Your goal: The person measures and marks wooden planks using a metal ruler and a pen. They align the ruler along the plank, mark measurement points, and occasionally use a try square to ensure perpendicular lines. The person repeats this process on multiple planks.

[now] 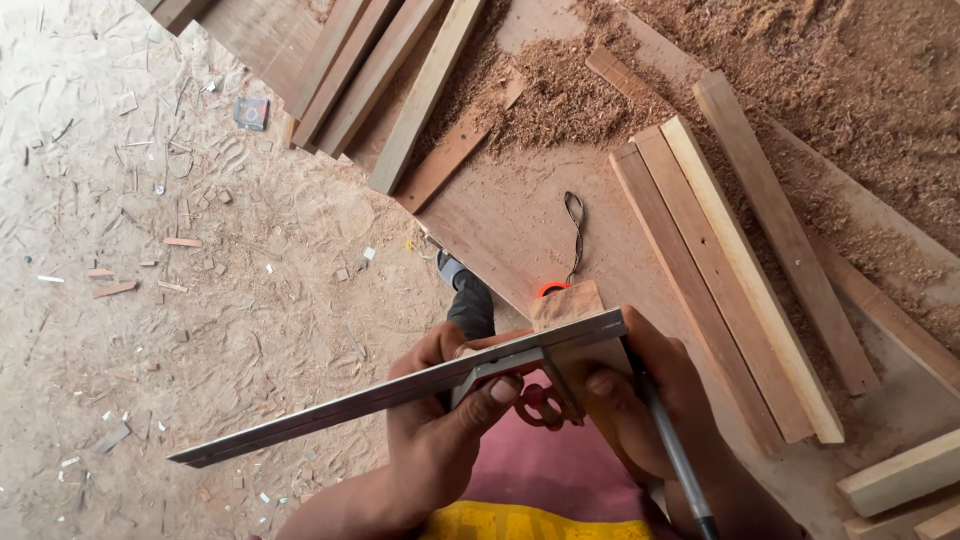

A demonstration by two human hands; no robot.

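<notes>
— So, what are the hands on?

— Both are on a metal combination square [400,392], low in the frame around six o'clock. Its long steel blade runs from about eight o'clock, over the sawdust-strewn floor [150,250], up toward the centre, where it ends above a small wood block [567,305].

— And the left hand?

— The left hand [435,425] wraps the blade and the square's head from below. Its fingers are curled and pressed together, and the thumb lies flat along the steel.

— The right one?

— The right hand [640,400] sits just at three o'clock of the left, fingers curled around the block and the end of the blade. It also pinches a dark pen [672,450], whose barrel slants down toward five o'clock.

— What lies about?

— A wooden workbench [520,220] spreads from twelve to four o'clock. On it, at two o'clock of the hands, several long wood slats [720,270] lie side by side, touching. More slats [380,70] lie at twelve o'clock, with heaps of sawdust [570,95] beside them. A dark cord loop [574,235] lies just above the block, next to something small and orange [550,288].
</notes>
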